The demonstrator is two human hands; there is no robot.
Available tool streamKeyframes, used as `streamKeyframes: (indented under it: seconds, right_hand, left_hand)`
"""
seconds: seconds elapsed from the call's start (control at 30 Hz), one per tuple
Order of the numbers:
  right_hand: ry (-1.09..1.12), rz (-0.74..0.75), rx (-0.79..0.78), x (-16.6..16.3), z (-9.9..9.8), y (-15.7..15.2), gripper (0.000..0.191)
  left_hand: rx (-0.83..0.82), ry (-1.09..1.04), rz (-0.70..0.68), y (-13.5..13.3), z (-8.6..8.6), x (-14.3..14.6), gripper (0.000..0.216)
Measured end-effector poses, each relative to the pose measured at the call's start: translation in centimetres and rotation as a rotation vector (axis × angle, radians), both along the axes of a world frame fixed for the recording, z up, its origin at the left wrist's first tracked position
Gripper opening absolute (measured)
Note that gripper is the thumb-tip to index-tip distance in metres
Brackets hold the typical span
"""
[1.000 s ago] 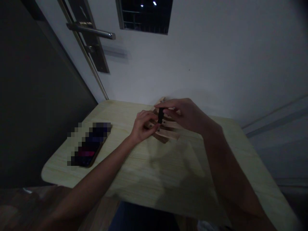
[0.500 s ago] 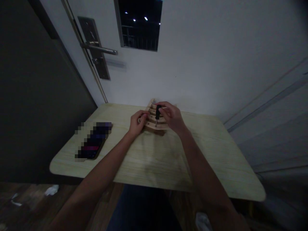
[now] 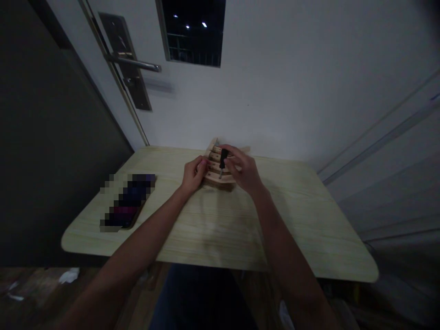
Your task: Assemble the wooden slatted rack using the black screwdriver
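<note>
Head view, read from the middle of the surface [image 3: 302, 229]: the wooden slatted piece [image 3: 213, 166] lies at 12 o'clock, near the far edge, just before the white door. Your left hand [image 3: 193, 175] stands at the piece's 8 o'clock, its fingers closed on that end in what appears to be a steadying pinch. Your right hand [image 3: 244, 172] stands at 4 o'clock, its fingers gripping the black-handled screwdriver [image 3: 223, 157]. Handle leans slightly towards 1 o'clock; the shaft runs down to the slat nearest you. Whether the tip sits in a screw head cannot be told.

Step in hand, by judgement: working a fastener in that nearest slat. The next move would call for a straighter driver, firm downward pressure and a steady left pinch; a leaning tip could slip off.

Surface: pale, wood-grained, round-cornered. At 9 o'clock you have a phone [image 3: 132, 201] lying flat, its screen masked by blocks. Your arms' shadows dim the middle.

Room: poorly lit. Door handle [image 3: 135, 63] at 11 o'clock; dark window [image 3: 194, 34] between 11 and 12, small lights showing in it. A white scrap [image 3: 69, 275] lies on the floor [image 3: 48, 288] at 8 o'clock.
</note>
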State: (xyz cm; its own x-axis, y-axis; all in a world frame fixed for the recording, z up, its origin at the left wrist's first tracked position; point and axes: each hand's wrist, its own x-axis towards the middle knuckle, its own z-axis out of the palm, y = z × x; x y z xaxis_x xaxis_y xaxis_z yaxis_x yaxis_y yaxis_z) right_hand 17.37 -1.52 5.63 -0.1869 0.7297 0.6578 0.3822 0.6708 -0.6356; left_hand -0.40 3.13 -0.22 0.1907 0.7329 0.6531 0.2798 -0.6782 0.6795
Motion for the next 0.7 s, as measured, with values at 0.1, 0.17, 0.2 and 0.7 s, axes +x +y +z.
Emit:
streamKeyframes:
  seconds: [0.1,0.17,0.2,0.7]
  right_hand:
    - [0.057,-0.006,-0.041,0.1,-0.3,-0.2,0.033]
    - [0.08,-0.051,-0.04,-0.1,-0.5,-0.2,0.034]
    - [0.081,-0.083,-0.028,-0.2,-0.5,-0.2,0.033]
    - [0.182,-0.053,-0.051,-0.3,-1.1,-0.2,0.034]
  left_hand:
    - [0.007,0.025,-0.015,0.0,0.2,-0.1,0.04]
    - [0.017,0.04,-0.024,-0.1,0.3,-0.2,0.04]
    - [0.02,0.046,-0.027,-0.1,0.3,-0.2,0.04]
    - [-0.002,0.033,-0.036,0.2,0.1,-0.1,0.041]
